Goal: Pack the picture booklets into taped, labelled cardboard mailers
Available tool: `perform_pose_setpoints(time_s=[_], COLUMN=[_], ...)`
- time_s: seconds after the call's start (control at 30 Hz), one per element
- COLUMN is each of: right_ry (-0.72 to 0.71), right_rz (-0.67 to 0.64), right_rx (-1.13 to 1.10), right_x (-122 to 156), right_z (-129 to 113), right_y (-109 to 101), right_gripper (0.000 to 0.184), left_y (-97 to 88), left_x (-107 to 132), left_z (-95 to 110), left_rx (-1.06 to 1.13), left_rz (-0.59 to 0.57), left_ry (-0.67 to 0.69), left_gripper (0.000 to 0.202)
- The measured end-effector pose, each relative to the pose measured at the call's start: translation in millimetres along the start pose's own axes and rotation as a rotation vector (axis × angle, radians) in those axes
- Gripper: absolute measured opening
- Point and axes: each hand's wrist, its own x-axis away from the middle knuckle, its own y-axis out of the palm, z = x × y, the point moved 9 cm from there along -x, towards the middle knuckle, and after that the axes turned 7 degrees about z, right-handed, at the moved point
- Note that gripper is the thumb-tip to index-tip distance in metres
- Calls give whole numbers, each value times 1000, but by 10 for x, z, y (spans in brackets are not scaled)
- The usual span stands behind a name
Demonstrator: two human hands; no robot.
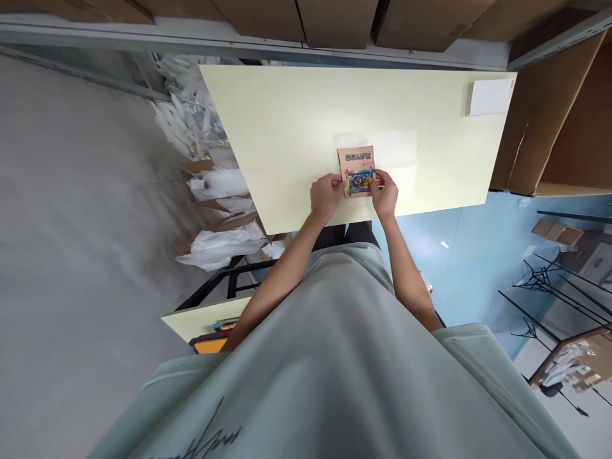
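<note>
A person looks down over their own grey-green shirt [349, 344], which has dark, handwriting-like lines at its lower left, and a strip of dark trousers [329, 237] shows beyond its hem. Both bare forearms reach forward to a small booklet [354, 162] near the front edge of a pale cream table [282, 121], roughly midway along it. The left hand [327, 196] has its thumb and fingers drawn almost together, pinching the booklet's left edge. The right hand [384, 193] is curled, its thumb and fingers nearly closed on the lower right edge, partly covering it. The booklet's cover is salmon pink, with large dark characters across the top and a bright, multicoloured picture below. Around and behind it, faint whitish patches [399, 156] show on the tabletop; whether they are sheets or marks is unclear. Low at the left, behind the left arm, a second cream surface [184, 326] carries colourful flat items [210, 346]. To the table's left are cartons with white, plastic-wrapped goods [224, 247]. At the table's far right corner lies a white box [490, 97], just beside a large open cardboard box [540, 121]. Blue floor [435, 236] spreads to the right. Beyond the table's far edge, brown cartons [339, 22] line a metal shelf [191, 33].
</note>
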Motion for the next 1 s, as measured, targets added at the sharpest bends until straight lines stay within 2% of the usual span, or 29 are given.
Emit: perform_pose_setpoints(time_s=[0.23, 0.37, 0.47, 0.57, 0.73, 0.87, 1.0], right_ry=[-61, -239, -333, -311, -213, -183, -219], right_rz=[58, 106, 39, -18, -67, -111, -159], right_rx=[113, 297, 387, 408, 247, 168, 116], right_x=[-59, 69, 218, 292, 234, 162, 106], right_z=[89, -96, -234, -273, -257, -210, -157], right_y=[51, -35, 22, 93, 102, 84, 52], right_gripper=[33, 39, 40, 38, 38, 36, 37], left_y=[18, 3, 56, 120, 166, 64, 69], left_x=[70, 123, 131, 97, 2, 21, 170], left_z=[-6, -5, 6, 10, -27, -5, 140], left_rx=[-15, -71, -87, -79, -19, 23, 23], left_rz=[100, 208, 226, 232, 256, 350, 328], left_ry=[-3, 17, 28, -7, -121, -100, -68], left_gripper=[8, 24, 22, 12, 18, 21, 14])
